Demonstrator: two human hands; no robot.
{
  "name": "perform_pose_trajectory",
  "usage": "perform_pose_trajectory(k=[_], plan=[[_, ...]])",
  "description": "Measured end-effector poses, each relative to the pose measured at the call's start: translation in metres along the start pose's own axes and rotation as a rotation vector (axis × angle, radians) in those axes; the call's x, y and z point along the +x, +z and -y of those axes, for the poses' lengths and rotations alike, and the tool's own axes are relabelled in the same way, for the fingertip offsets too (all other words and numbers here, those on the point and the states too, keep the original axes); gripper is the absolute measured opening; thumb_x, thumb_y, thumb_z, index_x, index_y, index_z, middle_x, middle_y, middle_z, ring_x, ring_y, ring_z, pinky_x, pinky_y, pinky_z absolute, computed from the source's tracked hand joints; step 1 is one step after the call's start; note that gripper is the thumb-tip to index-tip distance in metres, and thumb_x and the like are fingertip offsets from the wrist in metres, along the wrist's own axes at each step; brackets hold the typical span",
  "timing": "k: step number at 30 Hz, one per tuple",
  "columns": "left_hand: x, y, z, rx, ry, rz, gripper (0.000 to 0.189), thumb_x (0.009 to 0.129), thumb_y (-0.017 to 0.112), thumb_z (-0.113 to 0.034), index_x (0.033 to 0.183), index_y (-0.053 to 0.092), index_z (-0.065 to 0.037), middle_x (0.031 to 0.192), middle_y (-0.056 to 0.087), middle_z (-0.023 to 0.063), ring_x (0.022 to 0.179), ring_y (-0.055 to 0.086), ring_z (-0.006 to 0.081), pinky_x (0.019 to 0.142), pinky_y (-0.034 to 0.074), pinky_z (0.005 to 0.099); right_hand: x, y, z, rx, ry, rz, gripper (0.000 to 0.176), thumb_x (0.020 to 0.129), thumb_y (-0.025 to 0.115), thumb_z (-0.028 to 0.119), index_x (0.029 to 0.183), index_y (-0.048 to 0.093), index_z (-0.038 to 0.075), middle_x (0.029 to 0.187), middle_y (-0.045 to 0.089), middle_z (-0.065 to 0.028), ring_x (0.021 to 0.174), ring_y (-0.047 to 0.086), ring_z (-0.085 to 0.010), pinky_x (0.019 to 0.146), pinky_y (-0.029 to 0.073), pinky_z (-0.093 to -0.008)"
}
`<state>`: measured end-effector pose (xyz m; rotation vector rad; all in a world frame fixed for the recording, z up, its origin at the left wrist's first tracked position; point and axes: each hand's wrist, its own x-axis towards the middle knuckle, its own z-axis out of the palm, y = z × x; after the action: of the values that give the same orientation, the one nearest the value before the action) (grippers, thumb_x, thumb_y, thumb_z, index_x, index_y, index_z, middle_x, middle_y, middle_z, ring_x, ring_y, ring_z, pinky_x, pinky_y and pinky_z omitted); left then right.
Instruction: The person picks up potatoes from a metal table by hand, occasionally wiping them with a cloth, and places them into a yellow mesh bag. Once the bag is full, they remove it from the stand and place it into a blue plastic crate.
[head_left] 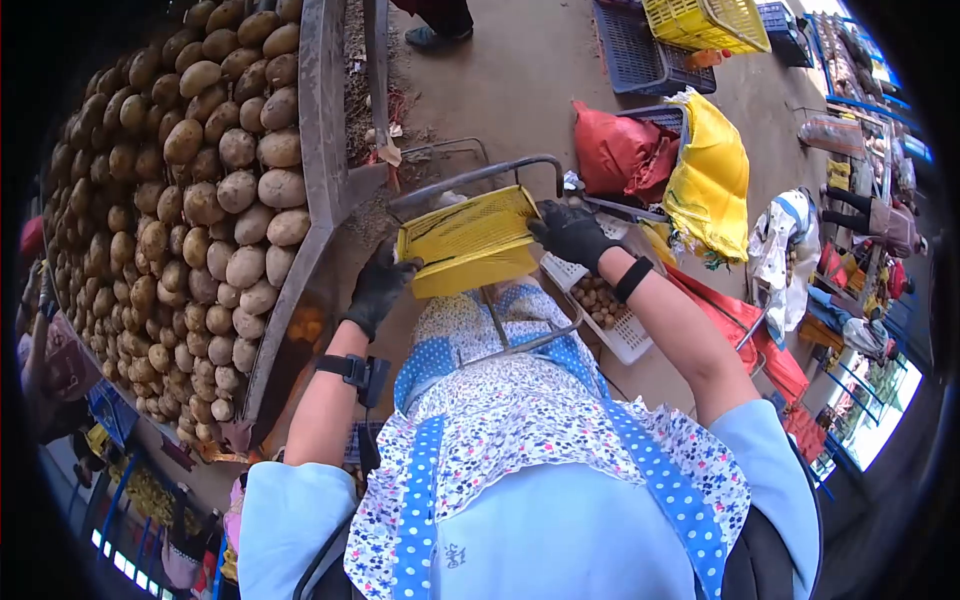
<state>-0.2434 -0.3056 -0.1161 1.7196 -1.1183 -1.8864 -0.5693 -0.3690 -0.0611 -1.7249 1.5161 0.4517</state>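
Note:
In front of my apron, a small yellow basket (470, 230) with mesh sides is tilted, one end by each hand. My left hand (378, 288), in a dark glove, has its fingers closed on the basket's left end. At the opposite end, my right hand (574, 236), gloved too, grips the upper right corner; some of its fingers are hidden behind the basket. A bent metal tube frame (480, 172) passes just above the basket, and another metal bar (530, 345) lies across my apron below it.
Stacked potatoes (200, 200) fill a bin on the left, edged by a metal post (322, 110). To the right are a red sack (620, 150), a yellow sack (708, 180) and a white crate (625, 335) holding small potatoes. A person's shoe (437, 38) shows at the top.

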Motion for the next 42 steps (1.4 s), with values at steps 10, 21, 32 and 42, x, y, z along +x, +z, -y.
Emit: perform_pose_trajectory(k=[10,21,32,42], plan=[[-0.088,0.067,0.092,0.642,-0.149,-0.020,0.060,0.093,0.054,-0.045,0.141,0.044,-0.011,0.135,0.054,0.0178,0.123,0.052,0.0379,0.100,0.043,0.0467,-0.097,0.072,-0.014,-0.064,0.119,0.273,0.062,0.095,0.042,0.044,0.145,0.038,0.008,0.148,0.041,-0.0175,0.136,0.039,-0.0313,0.111,0.029,-0.0448],[-0.056,0.055,0.035,0.407,-0.153,0.086,0.043,0.096,0.052,-0.034,0.125,0.058,-0.003,0.116,0.065,0.0193,0.109,0.060,0.0308,0.093,0.045,0.0363,-0.050,0.057,-0.033,0.107,-0.036,0.209,0.047,0.094,0.048,0.040,0.125,0.060,0.008,0.131,0.054,-0.0241,0.124,0.049,-0.0390,0.105,0.037,-0.0444],[-0.049,0.064,0.057,0.530,-0.111,0.189,0.043,0.096,0.039,-0.025,0.134,0.054,-0.012,0.126,0.060,0.0196,0.115,0.057,0.0335,0.097,0.043,0.0378,-0.178,0.007,0.007,-0.007,0.189,-0.077,0.064,0.089,0.050,0.060,0.139,0.048,0.020,0.116,0.064,-0.0188,0.098,0.066,-0.0334,0.083,0.049,-0.0503],[-0.033,0.053,0.019,0.547,-0.191,-0.071,0.058,0.097,0.037,-0.051,0.126,0.058,-0.006,0.117,0.062,0.0253,0.113,0.057,0.0385,0.098,0.043,0.0447,-0.202,-0.073,-0.025,1.204,-0.176,-0.483,0.052,0.096,0.061,0.020,0.143,0.042,0.011,0.126,0.057,-0.0072,0.098,0.061,-0.0074,0.082,0.050,-0.0238]])
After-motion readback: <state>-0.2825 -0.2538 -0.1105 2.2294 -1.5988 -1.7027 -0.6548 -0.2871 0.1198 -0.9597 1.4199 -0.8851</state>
